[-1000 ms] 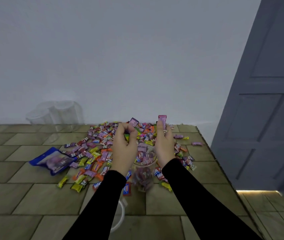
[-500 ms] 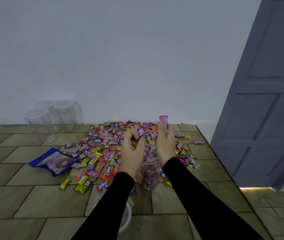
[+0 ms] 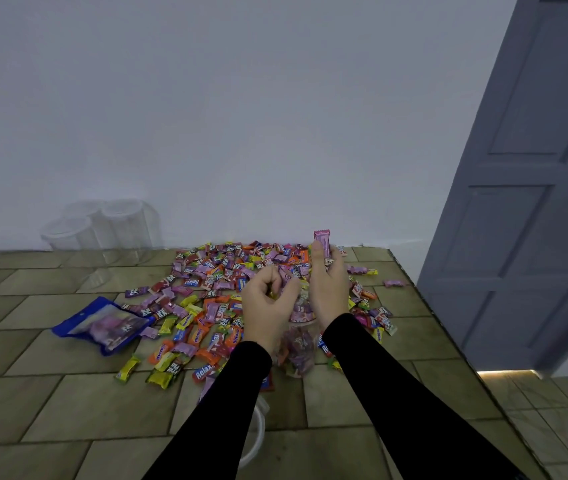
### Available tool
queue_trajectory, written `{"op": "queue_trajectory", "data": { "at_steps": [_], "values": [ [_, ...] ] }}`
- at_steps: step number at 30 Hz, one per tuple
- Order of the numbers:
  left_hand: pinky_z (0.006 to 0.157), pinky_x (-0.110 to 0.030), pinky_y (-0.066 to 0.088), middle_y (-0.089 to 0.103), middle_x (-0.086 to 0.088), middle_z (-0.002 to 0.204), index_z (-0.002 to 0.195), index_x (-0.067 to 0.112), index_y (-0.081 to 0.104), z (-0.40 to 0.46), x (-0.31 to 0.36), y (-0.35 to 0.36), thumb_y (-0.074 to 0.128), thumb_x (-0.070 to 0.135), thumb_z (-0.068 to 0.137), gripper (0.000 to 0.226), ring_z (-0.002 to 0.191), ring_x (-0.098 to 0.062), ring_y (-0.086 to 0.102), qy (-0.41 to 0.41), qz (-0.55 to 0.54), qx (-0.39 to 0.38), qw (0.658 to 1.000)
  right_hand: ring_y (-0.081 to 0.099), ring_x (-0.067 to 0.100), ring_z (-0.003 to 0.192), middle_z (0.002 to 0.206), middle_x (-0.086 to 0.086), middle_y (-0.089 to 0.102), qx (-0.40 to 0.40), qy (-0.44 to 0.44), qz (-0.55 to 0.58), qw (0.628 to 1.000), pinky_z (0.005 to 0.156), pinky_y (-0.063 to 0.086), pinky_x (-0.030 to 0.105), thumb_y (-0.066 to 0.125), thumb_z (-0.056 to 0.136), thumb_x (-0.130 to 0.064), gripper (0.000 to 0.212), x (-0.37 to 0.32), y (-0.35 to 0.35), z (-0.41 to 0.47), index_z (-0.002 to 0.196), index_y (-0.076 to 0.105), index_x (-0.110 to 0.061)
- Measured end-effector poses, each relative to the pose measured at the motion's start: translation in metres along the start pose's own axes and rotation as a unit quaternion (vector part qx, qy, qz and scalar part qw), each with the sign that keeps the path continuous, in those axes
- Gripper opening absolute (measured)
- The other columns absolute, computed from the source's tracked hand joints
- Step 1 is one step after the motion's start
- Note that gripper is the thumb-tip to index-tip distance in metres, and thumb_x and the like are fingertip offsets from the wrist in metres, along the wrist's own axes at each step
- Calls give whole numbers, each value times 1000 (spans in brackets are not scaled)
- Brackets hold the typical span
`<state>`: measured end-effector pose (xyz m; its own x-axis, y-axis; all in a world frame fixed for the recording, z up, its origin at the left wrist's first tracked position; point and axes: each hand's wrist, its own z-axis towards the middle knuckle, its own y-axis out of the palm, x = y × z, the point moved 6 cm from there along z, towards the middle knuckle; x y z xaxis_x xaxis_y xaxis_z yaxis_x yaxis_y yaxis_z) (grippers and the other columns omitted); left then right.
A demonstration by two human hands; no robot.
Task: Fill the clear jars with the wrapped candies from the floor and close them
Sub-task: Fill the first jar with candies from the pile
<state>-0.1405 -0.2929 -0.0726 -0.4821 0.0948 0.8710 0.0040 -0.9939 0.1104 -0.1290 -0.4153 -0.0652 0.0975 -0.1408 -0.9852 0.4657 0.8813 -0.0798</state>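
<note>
Filling first jar, part full; left hand and right hand each grasping candies; floor heap, empty jars, closing remain.

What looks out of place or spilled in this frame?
Wrapped candies lie scattered across the floor beside an opened blue bag. That suits the task. The jar between the hands stands upright; nothing looks damaged.

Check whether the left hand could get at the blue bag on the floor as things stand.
Probably yes: the blue bag lies uncovered to the left hand's own side, nothing between, though its fingers already hold candies.
</note>
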Motion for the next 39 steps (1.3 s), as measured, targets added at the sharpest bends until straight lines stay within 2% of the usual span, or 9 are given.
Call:
{"op": "queue_trajectory", "data": {
  "at_steps": [4,8,14,17,23,26,32,36,39],
  "values": [
    [70,-32,45,54,-15,74,59,13,32,1,-4,-2,62,26,74,36,75,-23,54,18,8,0,1000,40,19,132,144,6,45,1,0,3,1000,94,28,22,39,99,-47,58,-1,-1,-1,145,35,-11],
    [70,-31,45,63,-10,90,72,12,44,3,-6,4,61,34,78,29,75,-11,55,10,-10,-29,999,41,19,133,142,6,47,-3,-8,3,1000,93,28,20,40,99,-45,57,-2,-1,-1,143,37,-9],
    [96,-36,44,56,13,120,120,26,51,11,-5,3,33,61,91,49,117,-1,50,-24,8,-24,999,49,17,122,135,5,53,-24,-35,-10,999,95,36,24,40,98,-48,55,-4,5,-5,137,44,-9],
    [95,-33,43,62,21,111,114,28,60,10,-22,-12,18,58,98,53,110,0,55,-92,1,27,995,43,9,119,141,4,48,-43,-44,-25,998,92,27,16,38,99,-47,57,-4,7,-11,143,37,-11],
    [72,-27,56,72,-9,89,99,5,70,-12,-70,-6,19,49,103,67,77,-18,69,-302,-139,40,942,40,3,99,108,-6,47,-47,-69,-39,996,78,27,10,40,99,-43,52,-4,10,-13,138,42,-8],
    [83,-36,52,67,-19,102,104,0,69,-9,-73,-5,18,50,103,72,87,-28,61,-290,-139,51,946,41,2,106,114,-13,45,-57,-68,-30,996,90,30,17,44,97,-44,50,2,13,-10,135,46,-11],
    [72,-27,51,71,-12,88,100,3,72,-10,-77,-9,22,51,102,69,80,-24,63,-270,-122,81,952,48,-2,79,89,-9,54,-100,-119,-37,987,69,38,13,64,91,-23,23,4,17,-10,109,54,-15],
    [80,-34,50,74,-6,85,81,19,77,-9,-81,-11,21,51,102,68,83,-20,68,-249,-86,70,962,54,15,88,99,3,59,-105,-141,-50,983,71,40,12,71,85,-18,29,5,18,-10,108,53,-18],
    [80,-31,52,75,-5,90,91,15,75,-10,-82,-12,21,50,103,65,88,-19,70,-250,-76,76,962,53,13,93,104,0,58,-114,-136,-54,983,71,39,8,73,84,-22,38,6,18,-10,115,53,-15]
  ]
}}
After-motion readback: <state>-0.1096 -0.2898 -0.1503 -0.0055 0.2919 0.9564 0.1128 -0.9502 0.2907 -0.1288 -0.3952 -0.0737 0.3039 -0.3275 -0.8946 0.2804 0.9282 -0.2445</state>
